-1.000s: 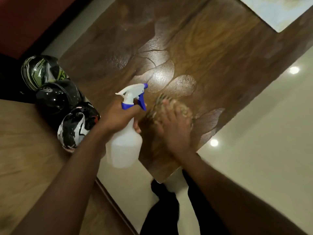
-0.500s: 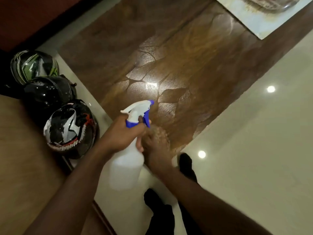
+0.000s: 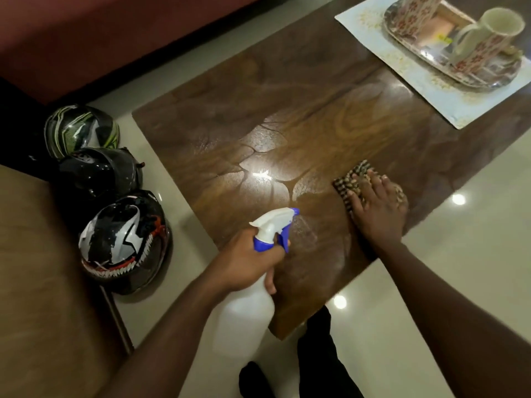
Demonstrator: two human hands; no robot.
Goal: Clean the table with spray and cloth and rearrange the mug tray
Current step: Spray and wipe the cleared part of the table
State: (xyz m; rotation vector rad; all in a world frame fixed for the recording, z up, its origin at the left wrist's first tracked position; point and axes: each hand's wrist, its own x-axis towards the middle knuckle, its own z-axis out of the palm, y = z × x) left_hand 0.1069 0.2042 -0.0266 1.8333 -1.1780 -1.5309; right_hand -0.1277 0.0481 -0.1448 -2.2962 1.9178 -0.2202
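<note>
A dark wooden table (image 3: 301, 116) fills the middle of the view, wet and shiny near its centre. My left hand (image 3: 247, 262) grips a white spray bottle (image 3: 244, 317) with a blue trigger, held over the table's near corner. My right hand (image 3: 379, 211) lies flat on a patterned cloth (image 3: 352, 179), pressing it onto the table near the right edge. At the far right a metal tray (image 3: 425, 47) carries two flowered mugs, one (image 3: 485, 41) near the tray's right end and one (image 3: 416, 12) at the back, cut off by the frame.
The tray rests on a pale placemat (image 3: 439, 96). Three helmets (image 3: 120, 239) sit on the glossy floor to the table's left. A brown cushion (image 3: 37, 282) is at lower left and a red sofa (image 3: 86, 38) behind. My legs (image 3: 319, 357) stand at the table's near corner.
My right hand has slid the cloth from the near corner out to the right along the table. The view has tilted up, bringing the tray and mugs into sight.
</note>
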